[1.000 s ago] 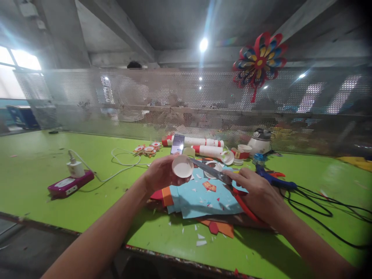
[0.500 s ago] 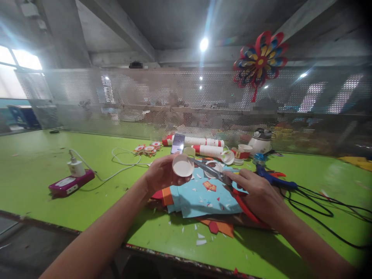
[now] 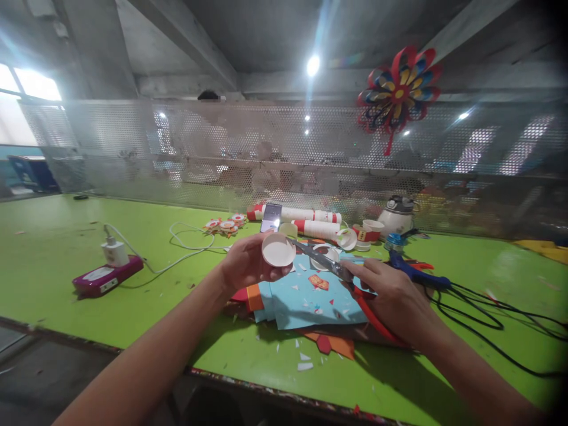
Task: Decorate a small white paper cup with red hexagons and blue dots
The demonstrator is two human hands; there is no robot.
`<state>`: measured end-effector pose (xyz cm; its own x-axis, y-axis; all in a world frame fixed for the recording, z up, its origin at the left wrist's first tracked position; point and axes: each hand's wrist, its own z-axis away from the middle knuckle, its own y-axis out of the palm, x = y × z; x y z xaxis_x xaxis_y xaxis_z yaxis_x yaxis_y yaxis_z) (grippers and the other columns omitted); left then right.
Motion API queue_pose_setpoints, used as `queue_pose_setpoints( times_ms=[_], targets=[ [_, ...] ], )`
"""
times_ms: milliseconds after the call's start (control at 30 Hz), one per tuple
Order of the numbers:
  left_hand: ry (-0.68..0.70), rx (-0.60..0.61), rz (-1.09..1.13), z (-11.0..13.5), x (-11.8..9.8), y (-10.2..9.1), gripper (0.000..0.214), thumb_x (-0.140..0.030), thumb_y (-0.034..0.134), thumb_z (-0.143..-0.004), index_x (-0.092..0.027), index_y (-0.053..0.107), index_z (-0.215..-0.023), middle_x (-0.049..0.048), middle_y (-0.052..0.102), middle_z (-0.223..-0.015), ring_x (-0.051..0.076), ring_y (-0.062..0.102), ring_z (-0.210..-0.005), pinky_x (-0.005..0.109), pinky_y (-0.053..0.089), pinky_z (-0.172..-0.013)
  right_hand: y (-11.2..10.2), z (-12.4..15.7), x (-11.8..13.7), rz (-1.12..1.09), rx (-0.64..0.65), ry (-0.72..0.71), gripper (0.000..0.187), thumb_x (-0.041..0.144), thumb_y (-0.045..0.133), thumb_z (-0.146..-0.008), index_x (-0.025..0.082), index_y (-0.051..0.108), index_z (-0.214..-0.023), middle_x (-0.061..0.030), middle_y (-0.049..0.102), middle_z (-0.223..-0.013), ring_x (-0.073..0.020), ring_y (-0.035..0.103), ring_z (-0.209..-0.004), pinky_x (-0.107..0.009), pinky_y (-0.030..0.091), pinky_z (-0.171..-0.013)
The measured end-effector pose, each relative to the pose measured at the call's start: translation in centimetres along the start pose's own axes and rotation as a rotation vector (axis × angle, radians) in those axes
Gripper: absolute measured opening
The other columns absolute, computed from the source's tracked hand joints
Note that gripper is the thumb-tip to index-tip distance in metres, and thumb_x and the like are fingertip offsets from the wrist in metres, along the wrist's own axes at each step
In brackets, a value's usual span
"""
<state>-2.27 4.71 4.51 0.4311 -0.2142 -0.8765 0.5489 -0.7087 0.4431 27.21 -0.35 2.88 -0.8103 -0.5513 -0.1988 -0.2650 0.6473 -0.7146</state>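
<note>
My left hand (image 3: 246, 260) grips a cut-down white paper cup (image 3: 278, 250) by its side, with its round face turned toward me. Red-handled scissors (image 3: 326, 260) are held in my right hand (image 3: 390, 290). Their blades point left and reach the cup's right edge; whether they bite into it I cannot make out. Beneath both hands lie light blue paper sheets (image 3: 293, 307) with scattered scraps. A white paper ring (image 3: 325, 258) rests on the sheets behind the blades.
Behind the hands are a phone (image 3: 271, 218), stacked paper cups (image 3: 316, 229), a kettle (image 3: 396, 218) and small cup ornaments (image 3: 228, 227). A blue glue gun (image 3: 419, 275) with black cable lies right. A purple power strip (image 3: 107, 276) sits left. A mesh partition (image 3: 213, 154) stands behind.
Hardly anything differs: the view has shifted slightly. Both hands keep the cup and scissors in nearly the same position.
</note>
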Motion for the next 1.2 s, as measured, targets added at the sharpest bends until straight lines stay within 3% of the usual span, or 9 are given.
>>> queue_pose_setpoints(
  times_ms=[333, 900, 1067, 1200],
  targets=[
    [-0.020, 0.002, -0.038, -0.04, -0.13, 0.23, 0.050, -0.052, 0.060, -0.080, -0.006, 0.069, -0.098, 0.0136, 0.066, -0.074, 0.015, 0.058, -0.060, 0.020, 0.034, -0.044, 0.25, 0.10, -0.33, -0.061, 0.023, 0.024, 0.045, 0.005, 0.047, -0.083, 0.011, 0.067, -0.122, -0.0128, 0.063, -0.085, -0.0235, 0.062, -0.073, -0.035, 0.051, -0.062],
    [-0.001, 0.052, -0.040, 0.00, 0.05, -0.09, 0.050, -0.054, 0.056, -0.082, -0.008, 0.068, -0.097, 0.0126, 0.064, -0.069, 0.014, 0.054, -0.054, 0.020, 0.028, -0.040, -0.11, -0.18, -0.19, -0.090, 0.003, 0.005, 0.043, 0.004, 0.049, -0.080, 0.010, 0.069, -0.118, -0.0122, 0.066, -0.083, -0.0236, 0.065, -0.069, -0.034, 0.052, -0.059],
    [0.010, 0.053, -0.041, 0.01, 0.02, -0.03, 0.050, -0.054, 0.055, -0.082, -0.008, 0.068, -0.096, 0.0119, 0.063, -0.066, 0.015, 0.055, -0.054, 0.019, 0.028, -0.038, -0.07, -0.34, -0.26, -0.252, 0.066, 0.047, 0.035, 0.021, 0.061, -0.086, 0.015, 0.068, -0.119, -0.0139, 0.072, -0.097, -0.0222, 0.069, -0.077, -0.034, 0.057, -0.066],
    [0.048, 0.027, -0.053, 0.01, -0.08, -0.06, 0.046, -0.052, 0.056, -0.080, -0.010, 0.067, -0.094, 0.0098, 0.061, -0.066, 0.016, 0.057, -0.056, 0.019, 0.030, -0.038, -0.16, -0.49, -0.88, -0.405, -0.013, 0.191, 0.031, 0.029, 0.061, -0.088, 0.017, 0.072, -0.115, -0.0118, 0.076, -0.107, -0.0252, 0.073, -0.091, -0.037, 0.059, -0.078]
  ],
)
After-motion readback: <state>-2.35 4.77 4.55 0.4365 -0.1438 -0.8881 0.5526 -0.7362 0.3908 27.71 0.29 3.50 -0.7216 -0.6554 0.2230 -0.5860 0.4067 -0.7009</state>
